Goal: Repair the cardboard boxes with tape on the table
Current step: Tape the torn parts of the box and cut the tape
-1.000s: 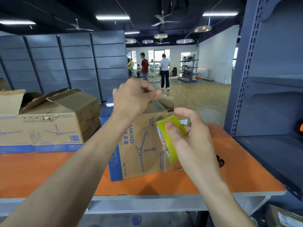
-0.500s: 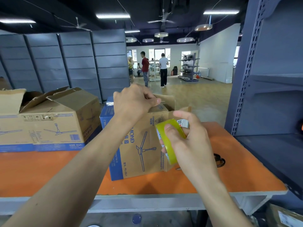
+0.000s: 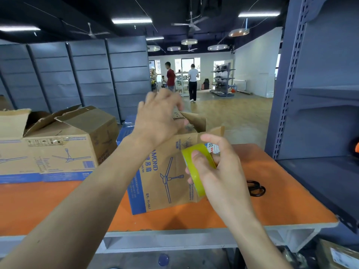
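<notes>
Nearest the camera, the right hand [image 3: 219,171] grips the yellow tape roll [image 3: 195,169], thumb across its outer face and fingers curled behind. The roll is held off the table [image 3: 38,206], just in front of the near box's [image 3: 165,177] right corner. No free tape end shows btwn roll & box; too thin or hidden, can't tell.

Just beyond, the left hand [image 3: 159,117] is over the box's open top flaps. It's blurred, so I can't tell whether it presses a flap, pinches tape or holds nothing.

Risks, as I judge them:
- Flaps stand uneven. If the left hand lets go before tape lands, the seam gapes & the tape bridges air.
- Tape pulled w/o tension may fold on itself or stick to fingers.
- Box looks light & unanchored, so a hard pull could slide it toward the table edge.
- Scissors [image 3: 256,188] lie right of the right hand. Cutting needs a hand freed, & the loose end may snap back onto the roll.

Further left of the left hand sits a second open-flapped box [image 3: 58,148].
</notes>
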